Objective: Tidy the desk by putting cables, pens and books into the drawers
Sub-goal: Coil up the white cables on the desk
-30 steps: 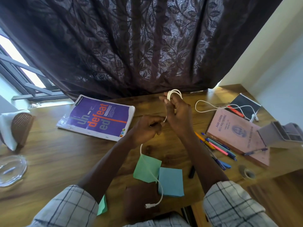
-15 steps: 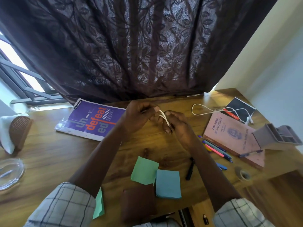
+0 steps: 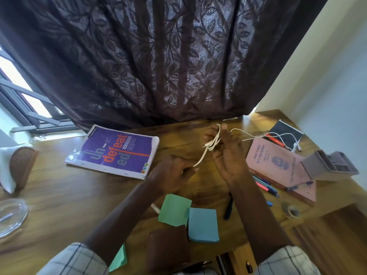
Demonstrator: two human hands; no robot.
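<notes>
My right hand (image 3: pixel 226 153) is raised over the desk with a white cable (image 3: pixel 213 142) looped several times round its fingers. My left hand (image 3: pixel 174 173) pinches the cable's loose tail below and to the left; the plug end (image 3: pixel 155 209) hangs under my left wrist. A second white cable (image 3: pixel 264 134) lies at the back right, reaching a black notebook (image 3: pixel 288 132). A purple book (image 3: pixel 117 151) lies at the back left, a pink book (image 3: pixel 278 165) at the right. Several coloured pens (image 3: pixel 266 185) sit beside the pink book, and a black pen (image 3: pixel 228 208) lies near my right forearm.
Green (image 3: pixel 174 212) and blue (image 3: pixel 203 225) sticky-note pads lie near the front edge beside a brown wallet (image 3: pixel 168 249). A grey organiser (image 3: pixel 329 165) and tape roll (image 3: pixel 291 210) are at the right. A glass dish (image 3: pixel 11 215) and napkin holder (image 3: pixel 20 165) stand left. A dark curtain hangs behind.
My right hand has risen with the coiled cable now wrapped round its fingers. My left hand has dropped down and left, drawing the tail out.
</notes>
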